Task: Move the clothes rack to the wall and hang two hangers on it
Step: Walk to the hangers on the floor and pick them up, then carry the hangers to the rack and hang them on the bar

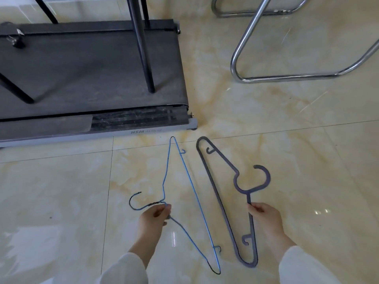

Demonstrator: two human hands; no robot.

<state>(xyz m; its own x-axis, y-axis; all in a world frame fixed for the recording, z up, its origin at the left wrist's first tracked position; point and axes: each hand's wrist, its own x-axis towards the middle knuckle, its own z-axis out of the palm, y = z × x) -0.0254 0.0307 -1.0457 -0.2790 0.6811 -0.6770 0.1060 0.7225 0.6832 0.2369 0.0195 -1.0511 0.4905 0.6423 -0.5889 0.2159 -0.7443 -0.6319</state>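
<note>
Hangers are sitting in both hands over the tiled floor [61, 191]. The left hand [152, 219] is pinching the blue wire hanger [185, 181] with its fingers [167, 210] pressed together at the twisted neck, just below the dark hook, which is curling away to the left of those fingers. From the pinch, one wire shoulder is running up and away toward the treadmill [82, 78], and the other is dropping down toward the sleeve, with the long bottom bar lying to the right of the fingers. The right hand [264, 214] is gripping the grey plastic hanger [217, 193] with its fingers [253, 208] closed around the shoulder bar just below the stem; the open round hook is sitting directly above those fingers, and the hanger's long straight bar is passing to their left. Both hangers are appearing side by side between the two hands, close but apart. Whether they are lifted clear of the floor or grazing it cannot be told.

Beyond the fingertips, the black legs of the clothes rack [141, 44] are standing on the treadmill belt. To the far right, bent chrome tubing [246, 78] is resting on the floor. White sleeves are covering both forearms.
</note>
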